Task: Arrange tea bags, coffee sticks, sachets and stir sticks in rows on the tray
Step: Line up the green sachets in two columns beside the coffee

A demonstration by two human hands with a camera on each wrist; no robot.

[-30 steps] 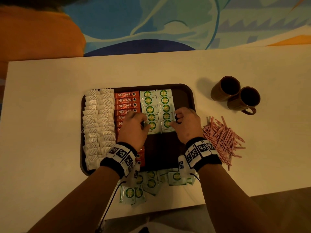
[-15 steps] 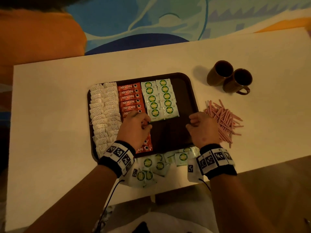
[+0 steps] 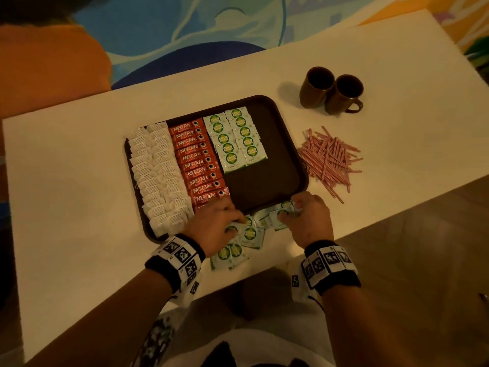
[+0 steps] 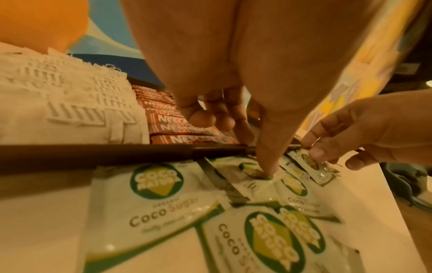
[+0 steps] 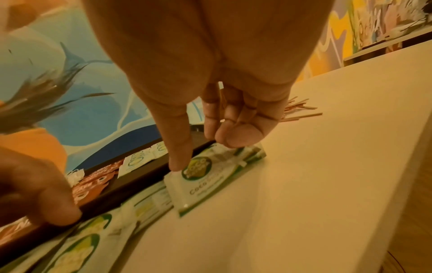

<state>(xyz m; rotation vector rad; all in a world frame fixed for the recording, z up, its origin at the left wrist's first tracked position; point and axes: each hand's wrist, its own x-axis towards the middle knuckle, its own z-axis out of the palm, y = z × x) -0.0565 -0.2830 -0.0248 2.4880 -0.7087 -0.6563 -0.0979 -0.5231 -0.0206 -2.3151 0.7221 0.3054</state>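
On the brown tray (image 3: pixel 267 186), tea bags (image 3: pixel 158 176) fill two columns at the left. Beside them lie a column of red coffee sticks (image 3: pixel 198 165) and two short columns of green-and-white sugar sachets (image 3: pixel 235 139). Loose sachets (image 3: pixel 251 234) lie on the table in front of the tray's near rim. My left hand (image 3: pixel 234 225) (image 4: pixel 257 157) has its thumb pressed on one sachet (image 4: pixel 247 177), with the fingers curled at the rim. My right hand (image 3: pixel 292 210) (image 5: pixel 201 153) pinches another sachet (image 5: pixel 203 177) between thumb and fingers. Pink stir sticks (image 3: pixel 329 160) are piled right of the tray.
Two brown mugs (image 3: pixel 330 91) stand at the back right of the white table (image 3: pixel 66 207). The table's near edge runs just behind the loose sachets. A colourful rug (image 3: pixel 211 35) lies beyond the table.
Both hands have drawn back from the sachet rows on the tray to the loose sachets at the near table edge, and each now has its fingers on one.
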